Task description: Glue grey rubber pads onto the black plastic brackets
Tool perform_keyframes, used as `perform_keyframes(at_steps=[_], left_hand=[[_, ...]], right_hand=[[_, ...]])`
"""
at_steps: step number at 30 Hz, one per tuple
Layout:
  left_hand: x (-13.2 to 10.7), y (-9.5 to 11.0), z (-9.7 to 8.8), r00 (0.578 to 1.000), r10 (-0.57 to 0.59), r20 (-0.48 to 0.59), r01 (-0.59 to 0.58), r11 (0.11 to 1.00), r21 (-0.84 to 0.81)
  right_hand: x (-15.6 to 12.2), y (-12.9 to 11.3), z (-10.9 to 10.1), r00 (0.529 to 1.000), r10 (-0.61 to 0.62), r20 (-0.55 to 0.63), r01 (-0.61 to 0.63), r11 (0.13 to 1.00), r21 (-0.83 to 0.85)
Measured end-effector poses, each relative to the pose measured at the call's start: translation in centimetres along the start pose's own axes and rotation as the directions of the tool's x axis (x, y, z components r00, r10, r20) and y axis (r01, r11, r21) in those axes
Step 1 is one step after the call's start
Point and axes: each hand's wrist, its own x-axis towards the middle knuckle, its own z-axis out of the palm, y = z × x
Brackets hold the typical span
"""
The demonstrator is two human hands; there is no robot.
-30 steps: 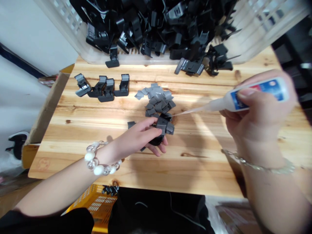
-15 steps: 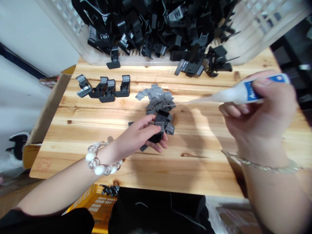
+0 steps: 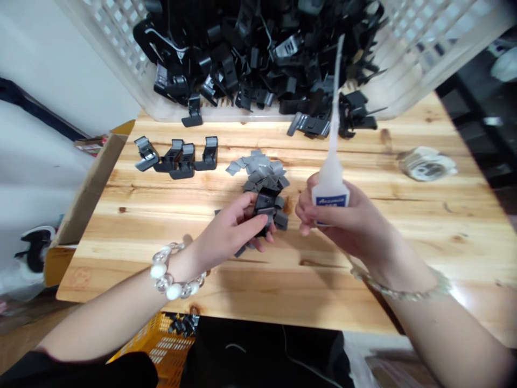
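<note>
My left hand (image 3: 232, 226) is closed around a small black plastic clip (image 3: 263, 206), held just above the wooden table (image 3: 363, 269) beside a heap of small grey pads (image 3: 260, 170). My right hand (image 3: 343, 218) grips a white glue bottle (image 3: 331, 186) with a blue label. The bottle stands upright, its long thin nozzle pointing away from me, close to the right of the clip.
A large white crate (image 3: 407, 59) full of several black clips (image 3: 258, 54) lies at the table's far edge. Several clips (image 3: 177, 156) stand in a row at the left. A tape roll (image 3: 426, 164) lies at the right. A cardboard box (image 3: 86, 194) and yellow basket (image 3: 157, 339) sit below the table.
My right hand swung the glue bottle from pointing left across the table to upright and moved in close to my left hand. The tape roll came into sight. My left hand kept the clip.
</note>
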Motion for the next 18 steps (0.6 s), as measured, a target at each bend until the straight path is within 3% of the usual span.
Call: perform_keyframes(at_steps=[4, 8, 14, 18], left_hand=[[0.1, -0.3, 0.1, 1.0, 0.02, -0.005, -0.02, 0.999, 0.041], [0.0, -0.4, 0.2, 1.0, -0.015, 0.009, 0.014, 0.999, 0.049], [0.0, -0.3, 0.4, 0.997, -0.077, 0.007, 0.076, 0.997, 0.031], [-0.1, -0.3, 0.6, 0.994, -0.106, 0.026, 0.104, 0.994, 0.042]], right_hand=[[-0.3, 0.9, 0.7, 0.999, -0.041, -0.027, 0.034, 0.972, -0.233], [-0.7, 0.8, 1.2, 0.991, -0.124, -0.044, 0.087, 0.866, -0.492], [-0.6, 1.1, 1.8, 0.968, -0.246, -0.052, 0.155, 0.746, -0.648], [-0.7, 1.8, 2.0, 0.951, -0.308, 0.026, 0.228, 0.64, -0.734]])
